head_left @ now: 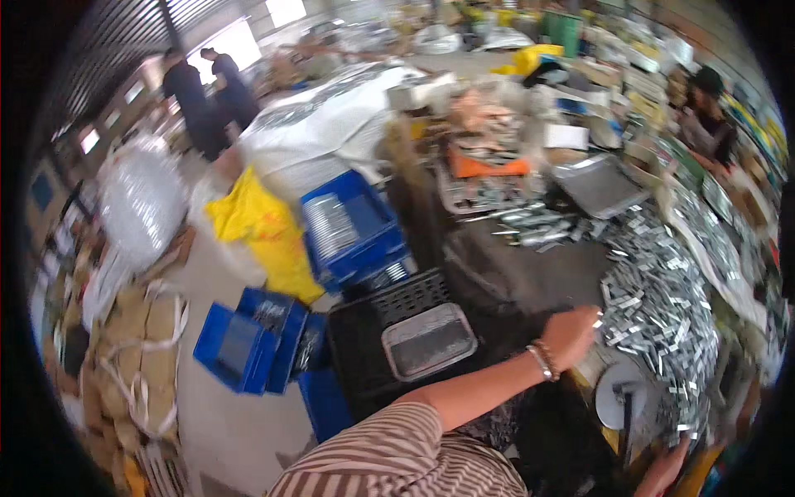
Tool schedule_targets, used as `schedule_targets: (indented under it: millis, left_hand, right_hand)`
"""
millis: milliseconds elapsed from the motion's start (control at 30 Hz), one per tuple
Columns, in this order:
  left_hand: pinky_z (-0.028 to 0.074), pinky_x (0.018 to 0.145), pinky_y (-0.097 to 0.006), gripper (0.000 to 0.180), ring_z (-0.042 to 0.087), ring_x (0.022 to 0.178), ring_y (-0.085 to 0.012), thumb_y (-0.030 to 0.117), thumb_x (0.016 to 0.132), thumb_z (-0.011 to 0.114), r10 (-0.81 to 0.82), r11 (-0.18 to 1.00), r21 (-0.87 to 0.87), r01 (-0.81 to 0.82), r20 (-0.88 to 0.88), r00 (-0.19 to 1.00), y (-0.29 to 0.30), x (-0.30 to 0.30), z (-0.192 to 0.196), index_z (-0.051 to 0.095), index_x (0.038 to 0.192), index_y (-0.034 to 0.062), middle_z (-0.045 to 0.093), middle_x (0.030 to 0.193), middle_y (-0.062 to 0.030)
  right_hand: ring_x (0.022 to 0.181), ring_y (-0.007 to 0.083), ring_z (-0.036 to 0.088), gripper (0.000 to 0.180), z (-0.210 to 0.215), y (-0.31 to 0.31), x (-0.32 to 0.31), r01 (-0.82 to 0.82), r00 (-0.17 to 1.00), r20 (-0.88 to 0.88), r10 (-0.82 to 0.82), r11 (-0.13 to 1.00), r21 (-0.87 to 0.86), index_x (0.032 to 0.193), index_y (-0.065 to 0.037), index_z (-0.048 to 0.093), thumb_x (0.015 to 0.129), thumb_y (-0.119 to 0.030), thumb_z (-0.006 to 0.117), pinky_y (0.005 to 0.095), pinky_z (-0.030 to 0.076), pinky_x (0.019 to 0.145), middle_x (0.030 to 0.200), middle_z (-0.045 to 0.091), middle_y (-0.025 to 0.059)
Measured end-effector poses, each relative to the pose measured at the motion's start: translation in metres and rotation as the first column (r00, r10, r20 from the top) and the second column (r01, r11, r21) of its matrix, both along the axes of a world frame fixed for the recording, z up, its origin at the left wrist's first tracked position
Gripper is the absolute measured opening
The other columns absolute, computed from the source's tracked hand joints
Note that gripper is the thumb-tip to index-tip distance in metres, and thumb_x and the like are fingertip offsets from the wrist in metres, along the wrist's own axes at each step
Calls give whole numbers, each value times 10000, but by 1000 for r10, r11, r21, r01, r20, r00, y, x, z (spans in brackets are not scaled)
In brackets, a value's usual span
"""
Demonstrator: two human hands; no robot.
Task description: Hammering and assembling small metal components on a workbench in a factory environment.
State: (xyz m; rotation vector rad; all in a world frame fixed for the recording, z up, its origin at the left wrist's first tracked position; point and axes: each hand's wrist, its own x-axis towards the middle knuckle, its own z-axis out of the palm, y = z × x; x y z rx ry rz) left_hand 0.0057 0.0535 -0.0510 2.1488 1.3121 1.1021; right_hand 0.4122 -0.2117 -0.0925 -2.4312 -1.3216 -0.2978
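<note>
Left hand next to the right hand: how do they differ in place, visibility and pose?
The left hand is at the left side of the pile of small metal pieces; the right hand is at its lower end. The left hand shows with its forearm and a bracelet; the right hand is only partly in view. The left hand looks curled; the right hand points up the picture. Both are bare.

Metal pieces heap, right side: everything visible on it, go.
The heap of pieces is a loose jumble of small, flat, mostly oblong strips, silvery and shiny like metal, lying at all angles. It spreads along the work surface's right side. The left hand is at its left edge, the right hand at its near end; exact contact is unclear. A pale round disc sits beside its lower left.
</note>
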Motion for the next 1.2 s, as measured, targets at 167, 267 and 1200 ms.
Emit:
schedule_targets:
  millis: [167,267,1200]
  left_hand:
    - [545,755,-512,127,682,873,-403,82,845,651,29,998,-51,-30,-18,999,-7,-28,20,608,951,27,681,930,-170]
    - [533,734,-479,138,686,834,-365,112,834,706,0,993,-114,17,140,990,-12,-36,28,640,922,29,682,871,-151]
    - [522,769,-434,214,554,1044,-304,242,745,808,-474,870,157,468,2,881,-59,42,-12,712,783,54,552,995,-123]
  right_hand:
    - [1100,416,660,418,131,26,-121,26,1000,10,-25,974,-226,1354,-35,663,1018,-283,642,467,529,967,1218,700,256]
    - [1102,417,658,411,134,28,-124,-18,1000,-7,17,974,-226,1347,-34,668,1019,-280,639,471,526,972,1219,700,255]
    - [1038,446,632,266,137,74,-220,-515,855,-192,482,834,-198,1162,2,739,966,-136,625,508,510,983,1105,701,251]
